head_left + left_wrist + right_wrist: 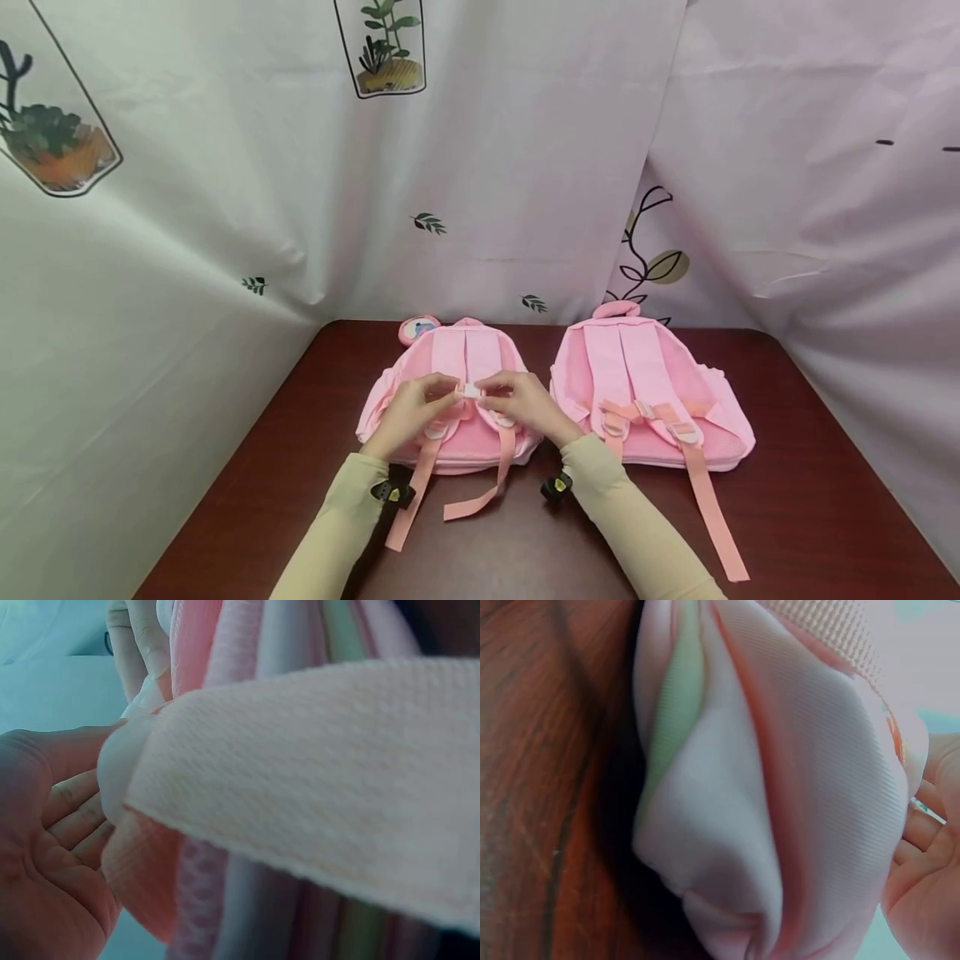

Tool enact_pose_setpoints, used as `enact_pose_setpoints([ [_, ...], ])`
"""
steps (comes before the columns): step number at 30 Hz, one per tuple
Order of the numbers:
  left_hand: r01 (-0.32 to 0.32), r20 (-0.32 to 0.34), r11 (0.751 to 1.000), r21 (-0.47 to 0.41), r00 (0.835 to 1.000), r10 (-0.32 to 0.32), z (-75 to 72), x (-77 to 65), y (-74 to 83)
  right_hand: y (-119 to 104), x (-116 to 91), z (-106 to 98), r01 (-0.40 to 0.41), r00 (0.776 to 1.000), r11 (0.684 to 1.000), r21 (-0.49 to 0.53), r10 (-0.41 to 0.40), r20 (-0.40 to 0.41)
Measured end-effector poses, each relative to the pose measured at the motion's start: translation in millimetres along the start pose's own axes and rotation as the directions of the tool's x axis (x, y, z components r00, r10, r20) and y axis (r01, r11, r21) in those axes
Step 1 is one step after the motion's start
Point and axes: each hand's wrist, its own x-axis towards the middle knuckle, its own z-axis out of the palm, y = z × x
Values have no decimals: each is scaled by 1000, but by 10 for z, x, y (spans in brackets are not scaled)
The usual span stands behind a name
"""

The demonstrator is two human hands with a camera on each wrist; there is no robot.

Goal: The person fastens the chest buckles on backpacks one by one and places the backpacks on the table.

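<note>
A pink backpack (pixel 465 446) lies on the table with its shoulder straps facing up. Over those straps, a small white buckle (pixel 471 390) sits between both hands. My left hand (pixel 414 410) pinches its left end with thumb and fingertips, while my right hand (pixel 525 402) pinches the right end. In the left wrist view, loose webbing (pixel 315 765) and a white plastic strap adjuster (pixel 120 765) hide part of the left hand (pixel 56 855). The backpack's folded side (pixel 705 825) fills the right wrist view and hides the right hand's fingertips.
A second pink backpack (pixel 682 375) lies to the right, its chest strap (pixel 645 410) joined across the shoulder straps. Webbing tails (pixel 408 508) hang toward the front of the dark wooden table (pixel 817 500). A round pink charm (pixel 417 328) shows behind the left backpack. Printed curtains (pixel 487 167) surround the table.
</note>
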Motion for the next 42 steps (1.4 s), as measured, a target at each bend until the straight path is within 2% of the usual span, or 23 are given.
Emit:
enact_pose_setpoints([
  [11, 19, 33, 995, 97, 999, -22, 24, -40, -123, 73, -16, 77, 55, 998, 996, -66, -53, 29],
  [17, -1, 53, 996, 93, 999, -4, 46, -57, -193, 70, -22, 102, 25, 997, 998, -60, -21, 68],
  [24, 9, 81, 996, 91, 997, -17, 61, -84, -263, 65, -47, 144, 22, 996, 996, -90, -13, 93],
  [30, -3, 96, 995, 98, 995, -7, 65, -91, -262, 67, -66, 168, 34, 995, 993, -114, -23, 97],
  [37, -51, 121, 993, 109, 992, 38, 17, -82, -235, 77, -67, 200, 56, 997, 989, -137, -48, 64],
  [42, -49, 146, 992, 117, 989, 32, -7, -66, -241, 68, -59, 220, 67, 997, 988, -141, -59, 56],
])
